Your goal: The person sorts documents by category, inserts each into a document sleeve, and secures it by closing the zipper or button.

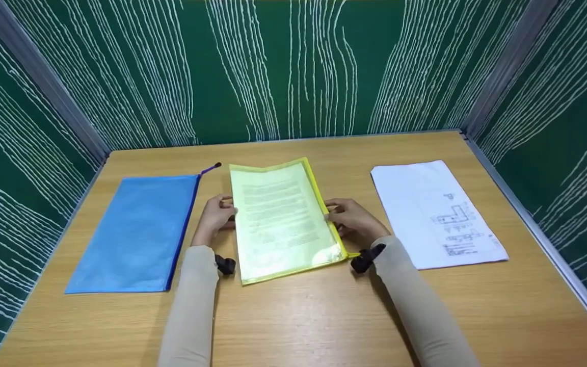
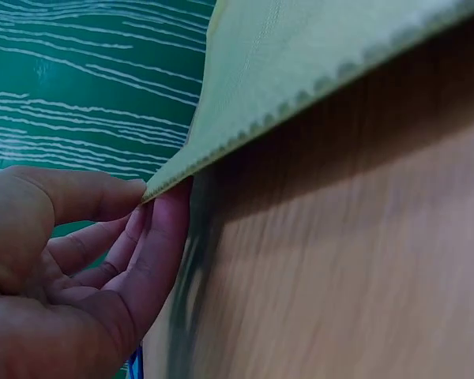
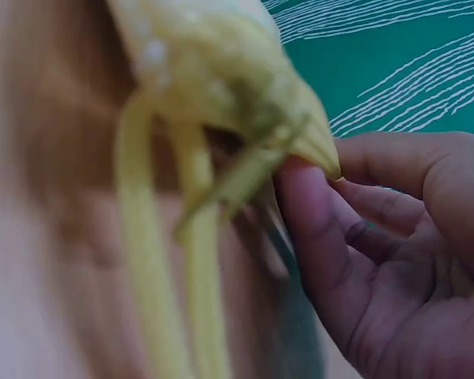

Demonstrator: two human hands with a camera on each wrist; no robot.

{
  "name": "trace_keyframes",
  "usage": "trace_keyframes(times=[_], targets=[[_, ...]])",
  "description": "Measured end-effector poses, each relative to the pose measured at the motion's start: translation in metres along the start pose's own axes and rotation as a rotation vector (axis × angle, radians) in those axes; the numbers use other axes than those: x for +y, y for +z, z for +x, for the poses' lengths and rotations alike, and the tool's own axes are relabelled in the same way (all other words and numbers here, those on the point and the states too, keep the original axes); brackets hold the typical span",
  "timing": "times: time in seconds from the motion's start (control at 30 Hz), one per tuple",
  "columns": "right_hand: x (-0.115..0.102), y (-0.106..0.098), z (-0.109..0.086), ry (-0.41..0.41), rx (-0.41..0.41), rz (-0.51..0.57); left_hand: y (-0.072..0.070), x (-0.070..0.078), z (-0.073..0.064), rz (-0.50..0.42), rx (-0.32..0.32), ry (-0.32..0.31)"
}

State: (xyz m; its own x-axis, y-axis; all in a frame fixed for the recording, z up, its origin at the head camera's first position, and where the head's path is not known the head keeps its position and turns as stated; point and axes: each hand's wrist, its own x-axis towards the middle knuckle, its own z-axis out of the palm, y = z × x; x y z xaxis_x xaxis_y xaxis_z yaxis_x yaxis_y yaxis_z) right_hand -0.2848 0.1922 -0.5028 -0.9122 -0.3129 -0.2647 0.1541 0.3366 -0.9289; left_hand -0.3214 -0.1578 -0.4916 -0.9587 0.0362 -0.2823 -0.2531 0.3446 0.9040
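Note:
A yellow zip document pouch (image 1: 278,219) with a printed sheet showing through it is held above the middle of the table. My left hand (image 1: 218,218) pinches its left edge between thumb and fingers, and in the left wrist view that thumb (image 2: 95,193) lies on top of the stitched rim. On the opposite side my right hand (image 1: 350,218) pinches the zipped edge. A yellow pull cord (image 3: 193,260) dangles from the pouch corner in the right wrist view. Shadow shows on the wood beneath the pouch.
To the left lies a blue zip pouch (image 1: 135,234) with a dark zip and a purple pull. White papers (image 1: 426,204) with a drawing lie on the right. Green panels (image 1: 319,66) with white lines enclose the wooden table (image 1: 293,321) at the back and sides.

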Motion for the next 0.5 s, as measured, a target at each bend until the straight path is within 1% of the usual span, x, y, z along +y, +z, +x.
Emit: trace_keyframes(times=[0.23,0.5], targets=[[0.004,-0.012,-0.009,0.013,0.001,-0.018,0.013,0.005,0.003,-0.059,0.004,0.003],[0.003,-0.030,-0.023,0.081,-0.010,-0.026,0.032,0.014,0.004,-0.076,-0.025,0.042]])
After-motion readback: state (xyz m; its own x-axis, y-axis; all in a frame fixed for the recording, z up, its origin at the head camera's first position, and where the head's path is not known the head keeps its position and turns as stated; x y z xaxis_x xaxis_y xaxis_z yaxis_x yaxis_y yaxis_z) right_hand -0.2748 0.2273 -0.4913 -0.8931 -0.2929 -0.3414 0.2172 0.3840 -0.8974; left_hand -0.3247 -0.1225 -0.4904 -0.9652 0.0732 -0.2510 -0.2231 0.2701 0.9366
